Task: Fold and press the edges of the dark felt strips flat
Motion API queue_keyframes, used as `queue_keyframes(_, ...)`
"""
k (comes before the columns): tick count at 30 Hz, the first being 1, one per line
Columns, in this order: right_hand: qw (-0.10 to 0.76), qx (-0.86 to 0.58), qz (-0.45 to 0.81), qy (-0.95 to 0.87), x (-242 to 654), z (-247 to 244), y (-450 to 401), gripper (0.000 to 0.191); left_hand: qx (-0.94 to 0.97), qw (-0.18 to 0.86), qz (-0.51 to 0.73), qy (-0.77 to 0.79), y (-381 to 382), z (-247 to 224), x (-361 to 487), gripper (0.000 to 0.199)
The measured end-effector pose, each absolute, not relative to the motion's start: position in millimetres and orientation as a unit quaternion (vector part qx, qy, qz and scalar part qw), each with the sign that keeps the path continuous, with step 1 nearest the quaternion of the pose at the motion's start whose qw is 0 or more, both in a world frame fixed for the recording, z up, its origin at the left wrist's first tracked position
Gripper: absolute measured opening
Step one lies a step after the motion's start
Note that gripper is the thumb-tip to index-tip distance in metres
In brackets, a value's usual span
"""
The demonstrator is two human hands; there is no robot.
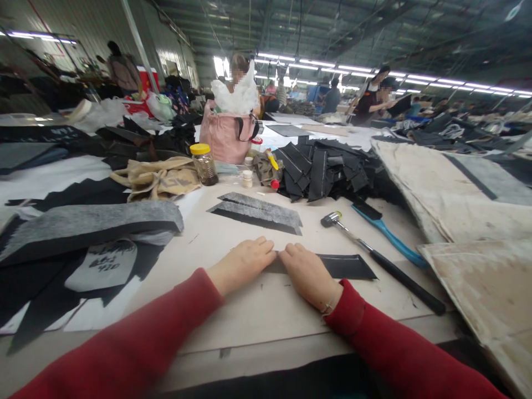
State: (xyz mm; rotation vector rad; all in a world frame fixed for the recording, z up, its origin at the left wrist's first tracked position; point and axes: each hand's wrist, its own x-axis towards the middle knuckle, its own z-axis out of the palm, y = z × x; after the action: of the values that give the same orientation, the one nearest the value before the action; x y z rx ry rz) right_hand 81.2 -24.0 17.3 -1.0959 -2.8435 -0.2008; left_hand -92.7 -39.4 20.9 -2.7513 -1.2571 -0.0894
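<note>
A black strip (347, 266) with a pale line along its upper edge lies flat on the cardboard-covered table. My right hand (310, 274) is on the strip's left part, its fingers bent and pressed together at the upper edge. Close beside it, my left hand (245, 263) has its fingers together at the strip's left end. Both hands are closed on the strip, and they cover much of its left end. Just beyond them lie two grey-and-black pieces (257, 213), one partly over the other.
At the right lie a hammer (399, 277) and a blue-handled brush (388, 230). A pile of black pieces (322, 166), a yellow-lidded jar (203, 166) and a pink bag (228, 136) stand farther back. Dark fabric (37, 282) covers the left side. People are in the background.
</note>
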Motion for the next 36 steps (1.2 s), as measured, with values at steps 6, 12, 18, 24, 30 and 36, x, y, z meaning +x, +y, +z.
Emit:
queue_keyframes(6, 0.058, -0.36, -0.057, -0.929, 84, 18, -30, 0.021, -0.891, 0.064, -0.036, -0.447, -49, 18, -93, 0.015)
queue_keyframes(12, 0.15, -0.341, 0.052, -0.927, 140, 30, -10, 0.036, -0.886, 0.059, -0.05, -0.457, -50, 19, -94, 0.021)
queue_keyframes(18, 0.109, -0.514, -0.069, -0.848, 252, 6, 7, 0.041, -0.879, 0.012, -0.09, -0.469, -50, 14, -97, 0.026)
queue_keyframes(24, 0.1, -0.575, -0.06, -0.81, 285, -3, 8, 0.041, -0.857, -0.069, -0.178, -0.479, -42, 6, -103, 0.021)
queue_keyframes(30, 0.145, -0.639, 0.149, -0.741, 246, 29, -28, 0.052, -0.816, -0.124, -0.244, -0.51, -38, -3, -108, 0.037)
queue_keyframes(36, 0.104, -0.563, 0.278, -0.771, 213, 43, -73, 0.051, -0.801, -0.108, -0.244, -0.536, -38, -7, -111, 0.037)
